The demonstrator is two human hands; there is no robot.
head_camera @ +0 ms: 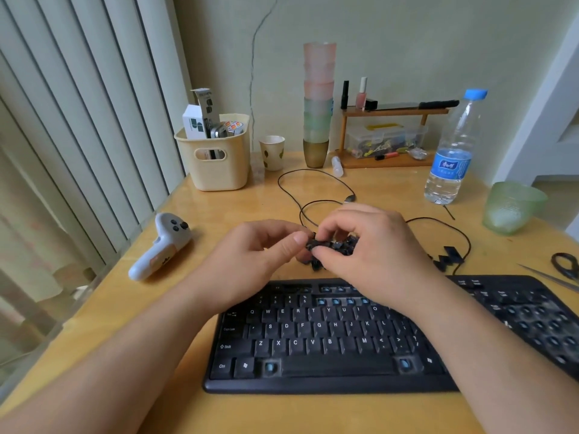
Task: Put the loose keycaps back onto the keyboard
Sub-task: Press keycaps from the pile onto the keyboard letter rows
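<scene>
- Head view, centre: the left hand point(263, 245) and the right hand point(369, 242) meet just beyond the far edge of the flat black plastic keyboard point(313, 339), both bent over a small heap of loose black keycaps point(316, 264) on the yellow wooden desk point(219, 208).
- The left hand's thumb and curled fingers pinch a keycap at the heap's 9 o'clock side; the right hand's fingertips are closed on the dark caps from 3 o'clock (which single cap each holds I cannot tell). My guess is that two hands are used to turn a cap and read its legend before seating it.
- A few more flat black keycaps point(448, 256) lie apart at 3 o'clock of the hands, near the thin black cable point(313, 173).
- On the keyboard, bare blue-tipped switch stems point(270, 367) show beside the spacebar, in the number row and across the right-hand block, so much of the job seems left.
- The heap sits just beside the board, probably to keep reaches short.
- At 9 o'clock lies a white handheld controller point(163, 245); at 3 o'clock, black-handled scissors point(564, 264).
</scene>
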